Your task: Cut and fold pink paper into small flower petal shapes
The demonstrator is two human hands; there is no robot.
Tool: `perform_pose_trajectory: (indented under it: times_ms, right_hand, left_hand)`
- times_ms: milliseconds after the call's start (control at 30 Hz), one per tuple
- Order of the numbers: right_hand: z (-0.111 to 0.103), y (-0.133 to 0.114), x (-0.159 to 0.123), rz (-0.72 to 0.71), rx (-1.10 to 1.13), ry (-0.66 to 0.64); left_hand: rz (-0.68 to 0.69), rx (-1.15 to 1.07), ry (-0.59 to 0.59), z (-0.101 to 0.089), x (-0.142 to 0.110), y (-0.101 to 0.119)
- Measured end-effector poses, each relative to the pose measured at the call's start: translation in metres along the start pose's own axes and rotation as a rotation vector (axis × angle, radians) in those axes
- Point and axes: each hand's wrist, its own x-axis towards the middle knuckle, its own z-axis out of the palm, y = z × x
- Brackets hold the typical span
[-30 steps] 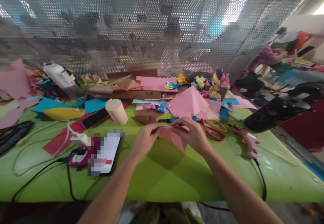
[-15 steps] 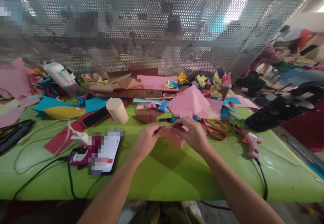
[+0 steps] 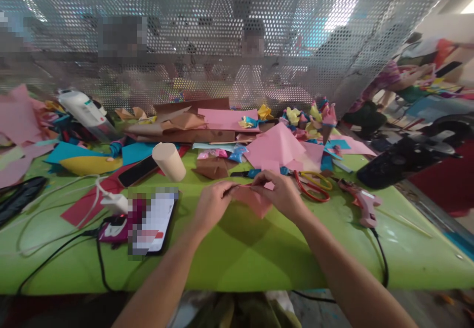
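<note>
A small piece of pink paper (image 3: pixel 255 202) hangs between my two hands above the green table. My left hand (image 3: pixel 217 202) pinches its upper left edge, fingers closed. Thumb and fingers of my right hand (image 3: pixel 278 192) are closed on its upper right part. Its lower part tapers to a corner over the shadow below. Just beyond my right hand lie red- and yellow-handled scissors (image 3: pixel 313 188) and a tool with a blue handle (image 3: pixel 255 172). A larger folded pink paper (image 3: pixel 276 145) rests farther back.
A pink glue gun (image 3: pixel 365 203) with a black cord lies to the right, near a dark bottle (image 3: pixel 388 162). On the left are a cardboard tube (image 3: pixel 169 162), a phone (image 3: pixel 155 224) and a plugged power strip (image 3: pixel 113 229). A perforated metal screen (image 3: pixel 222 76) closes the back.
The pink paper has tilted slightly, its lower corner shifting a little left. Both hands keep their pinch on it. The whole view has moved slightly.
</note>
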Motion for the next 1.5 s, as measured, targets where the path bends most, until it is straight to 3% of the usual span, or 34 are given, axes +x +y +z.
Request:
perform_pose_trajectory:
  times_ms: [100,233,467,667,1000,1100,1200,1300,1500]
  right_hand:
    - [-0.001,0.0,0.001,0.088,0.144,0.011]
    - [0.0,0.0,0.002,0.151,0.157,-0.001]
    - [0.003,0.0,0.001,0.125,0.162,0.049]
    - [0.003,-0.004,-0.001,0.144,0.138,-0.039]
    - [0.01,0.007,-0.004,0.16,0.104,-0.007]
    - [0.007,0.003,-0.003,0.078,0.08,0.07]
    - [0.0,-0.003,-0.003,-0.098,-0.026,0.327]
    - [-0.002,-0.009,-0.006,-0.117,-0.037,0.517]
    - [0.022,-0.006,-0.009,0.126,0.261,0.226]
  left_hand:
    - [0.0,-0.015,0.016,-0.001,0.001,0.0]
    - [-0.026,-0.047,-0.003,-0.002,0.001,0.002]
    - [-0.064,-0.107,-0.035,-0.002,0.001,0.002]
    - [-0.04,-0.13,-0.076,0.0,0.001,-0.001]
    - [-0.118,-0.168,-0.187,0.001,0.001,-0.001]
    - [-0.201,-0.205,-0.105,0.003,0.001,-0.004]
    - [-0.359,-0.378,0.077,0.005,0.004,-0.008]
    - [-0.484,-0.629,0.22,0.006,0.007,-0.01]
    - [-0.512,-0.896,0.279,0.013,0.005,-0.004]
